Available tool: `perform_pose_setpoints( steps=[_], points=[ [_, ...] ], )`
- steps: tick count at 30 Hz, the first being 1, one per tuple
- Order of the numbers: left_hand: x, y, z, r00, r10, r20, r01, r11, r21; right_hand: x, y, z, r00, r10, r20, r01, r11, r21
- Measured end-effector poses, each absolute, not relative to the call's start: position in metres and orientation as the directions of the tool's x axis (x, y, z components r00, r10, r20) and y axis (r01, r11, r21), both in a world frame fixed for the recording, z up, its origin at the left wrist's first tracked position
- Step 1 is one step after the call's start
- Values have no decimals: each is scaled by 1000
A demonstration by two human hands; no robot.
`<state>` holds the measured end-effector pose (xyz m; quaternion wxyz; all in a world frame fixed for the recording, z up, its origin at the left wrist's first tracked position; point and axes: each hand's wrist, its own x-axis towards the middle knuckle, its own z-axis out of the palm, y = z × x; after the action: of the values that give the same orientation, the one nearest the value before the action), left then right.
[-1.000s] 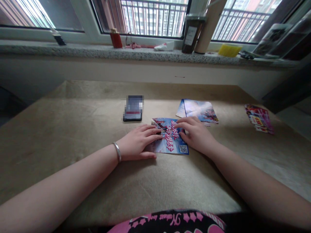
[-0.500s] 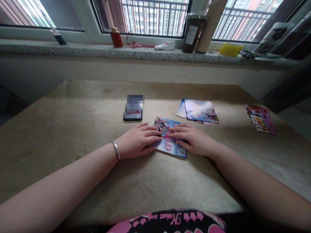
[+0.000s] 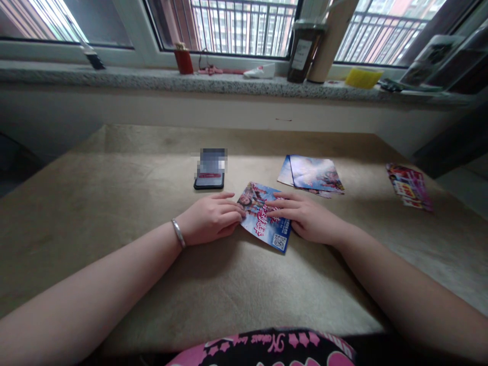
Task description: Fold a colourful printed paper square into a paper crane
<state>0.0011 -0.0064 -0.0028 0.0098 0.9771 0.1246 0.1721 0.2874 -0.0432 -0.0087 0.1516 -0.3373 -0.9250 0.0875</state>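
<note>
A printed flyer in blue, white and red lies at an angle on the table between my hands, its QR code toward me. My left hand, with a silver bangle at the wrist, has its fingers drawn together on the flyer's left edge. Across the flyer's upper right part lie the stretched fingers of my right hand; its thumb is tucked by the right edge. Beyond my right hand rests a small stack of similar flyers, slightly fanned.
A smartphone with a blurred screen lies beyond my left hand. Several pink and red cards overlap at the table's right side. On the stone windowsill stand a red container, a dark lidded jar and a yellow sponge-like block.
The flyer has turned clockwise a little, its QR corner swinging left and toward me. My left hand has slid left to the flyer's edge, its fingers drawing together. The right hand has barely shifted.
</note>
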Motion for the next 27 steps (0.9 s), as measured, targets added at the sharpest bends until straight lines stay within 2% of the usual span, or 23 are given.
perform_pose_setpoints(
  steps=[5,13,20,27],
  points=[
    [-4,-2,-7,905,274,327,277,-960,38,289,-45,-8,-755,631,178,586,771,-248],
    [-5,0,-9,869,385,310,345,-922,179,290,-47,-8,-748,632,202,590,773,-232],
    [-3,1,-11,864,376,334,317,-923,219,291,-42,-12,-753,623,211,553,774,-308],
    [0,-2,-13,889,350,295,299,-932,205,293,-39,-12,-750,609,258,503,778,-376]
  ],
)
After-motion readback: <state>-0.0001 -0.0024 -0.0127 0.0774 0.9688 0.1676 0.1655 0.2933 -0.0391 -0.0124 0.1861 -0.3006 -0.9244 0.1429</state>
